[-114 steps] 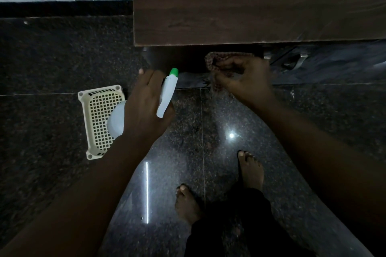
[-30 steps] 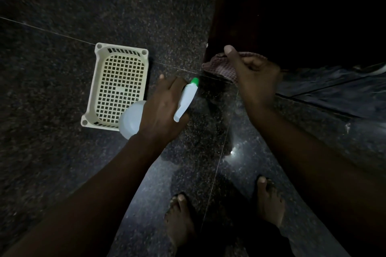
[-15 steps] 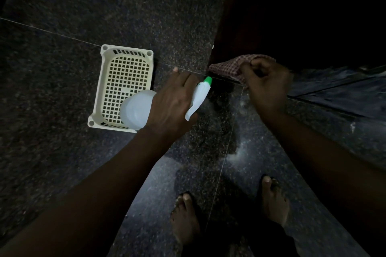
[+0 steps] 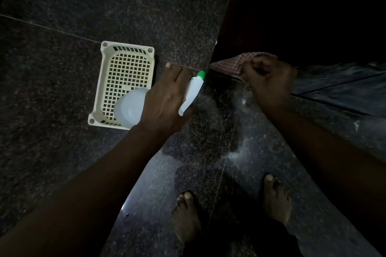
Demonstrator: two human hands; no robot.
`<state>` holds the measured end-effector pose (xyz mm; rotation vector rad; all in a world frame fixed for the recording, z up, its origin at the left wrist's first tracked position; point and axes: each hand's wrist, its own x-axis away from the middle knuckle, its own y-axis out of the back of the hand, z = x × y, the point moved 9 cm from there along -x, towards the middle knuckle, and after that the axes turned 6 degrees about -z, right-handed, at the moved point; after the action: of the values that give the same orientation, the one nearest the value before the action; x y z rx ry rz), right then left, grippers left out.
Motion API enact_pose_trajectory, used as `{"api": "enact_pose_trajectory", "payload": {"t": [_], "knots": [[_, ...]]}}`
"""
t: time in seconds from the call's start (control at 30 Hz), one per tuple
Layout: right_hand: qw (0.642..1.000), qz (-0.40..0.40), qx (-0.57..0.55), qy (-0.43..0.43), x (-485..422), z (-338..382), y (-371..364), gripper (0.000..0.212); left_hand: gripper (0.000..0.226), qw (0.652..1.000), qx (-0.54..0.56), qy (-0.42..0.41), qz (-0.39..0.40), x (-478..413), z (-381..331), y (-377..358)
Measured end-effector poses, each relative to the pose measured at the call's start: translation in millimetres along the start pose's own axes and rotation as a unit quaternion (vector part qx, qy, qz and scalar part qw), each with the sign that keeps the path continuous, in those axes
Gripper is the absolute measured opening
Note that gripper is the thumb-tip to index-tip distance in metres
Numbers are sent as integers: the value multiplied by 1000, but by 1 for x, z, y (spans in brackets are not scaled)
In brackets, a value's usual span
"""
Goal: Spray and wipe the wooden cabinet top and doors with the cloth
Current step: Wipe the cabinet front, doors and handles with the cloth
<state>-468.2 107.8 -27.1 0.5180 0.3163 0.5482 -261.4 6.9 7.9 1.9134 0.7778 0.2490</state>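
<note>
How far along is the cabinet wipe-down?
Done: unclear; the cabinet is too dark to show wiped areas, its top out of view. In hand: the right hand grips the checked cloth at the cabinet's bottom corner; the left hand holds the spray bottle, nozzle toward it. Left: probably the rest of the doors.

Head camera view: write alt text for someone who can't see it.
The left hand holds a white spray bottle; the right hand grips a checked cloth at the lower edge of the dark cabinet. A cream basket lies on the floor.
</note>
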Motion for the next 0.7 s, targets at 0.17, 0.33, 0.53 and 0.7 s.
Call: {"api": "enact_pose_trajectory", "payload": {"t": [0.17, 0.33, 0.53, 0.7], "knots": [[999, 18, 26, 21, -1, 1, -3, 25, 28, 1000, 13, 17, 7, 4, 0, -6], [995, 49, 54, 71, -2, 17, -47, 32, 23, 1000, 5, 20, 14, 10, 5, -12], [994, 43, 71, 67, -4, -5, -24, 37, 28, 1000, 1, 17, 10, 14, 10, -8], [997, 28, 56, 44, -2, -26, 12, 36, 31, 1000, -14, 14, 21, 12, 10, -15]]}}
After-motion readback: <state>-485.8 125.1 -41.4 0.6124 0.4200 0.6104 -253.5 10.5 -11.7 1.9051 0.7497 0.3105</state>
